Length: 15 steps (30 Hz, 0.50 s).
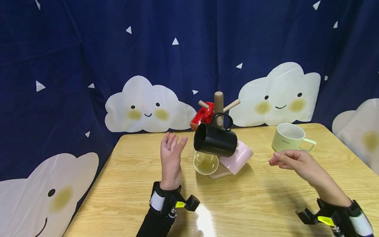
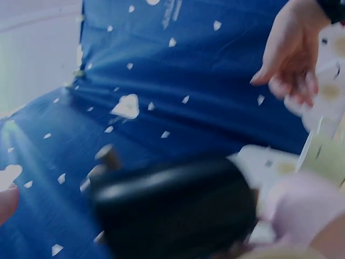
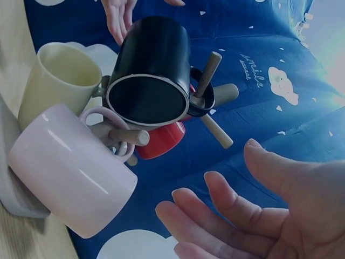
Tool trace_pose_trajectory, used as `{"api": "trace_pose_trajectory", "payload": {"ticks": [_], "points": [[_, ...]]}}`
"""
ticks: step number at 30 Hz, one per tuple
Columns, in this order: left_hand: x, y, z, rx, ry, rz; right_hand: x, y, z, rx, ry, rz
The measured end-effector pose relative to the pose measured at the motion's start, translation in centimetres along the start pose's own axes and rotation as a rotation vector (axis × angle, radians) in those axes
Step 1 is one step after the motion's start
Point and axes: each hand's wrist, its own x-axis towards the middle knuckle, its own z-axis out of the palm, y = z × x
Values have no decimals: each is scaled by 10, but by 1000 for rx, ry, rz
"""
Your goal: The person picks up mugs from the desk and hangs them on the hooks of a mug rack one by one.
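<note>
A wooden mug rack point(image 1: 218, 98) stands mid-table with several mugs hanging on it. The black mug point(image 1: 217, 140) is toward the front, tilted on its side with the handle up. Below it hang a pale yellow mug point(image 1: 205, 163) and a pink mug point(image 3: 73, 170); a red mug point(image 1: 202, 116) is behind. My left hand point(image 1: 171, 161) is raised to the left of the rack, fingers extended, holding nothing. Over the table's right side, my right hand point(image 1: 305, 171) has loosely bent fingers and nothing in them. Just beyond it stands an upright pale green mug point(image 1: 288, 140).
The wooden table point(image 1: 136, 197) reaches back to a dark blue curtain point(image 1: 165, 19) printed with white clouds and triangles. Bare rack pegs point(image 1: 232, 105) stick out near the top of the post. Both wrists wear strapped-on cameras point(image 1: 192, 203).
</note>
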Motion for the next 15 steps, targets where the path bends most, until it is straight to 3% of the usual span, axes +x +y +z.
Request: {"api": "trace_pose_trajectory", "payload": {"ticks": [3, 5, 8, 13, 15], "points": [[7, 6, -19, 75, -3, -8, 1, 1, -1, 2, -2, 6], [12, 9, -32, 207, -51, -23, 1, 2, -2, 6, 2, 7], [19, 13, -49, 537, -159, -19, 2, 4, -3, 8, 6, 10], [25, 9, -70, 1167, -340, 115, 4, 7, -3, -90, 46, 39], [27, 3, -76, 1351, -386, 170, 5, 9, -3, -171, 88, 44]]}}
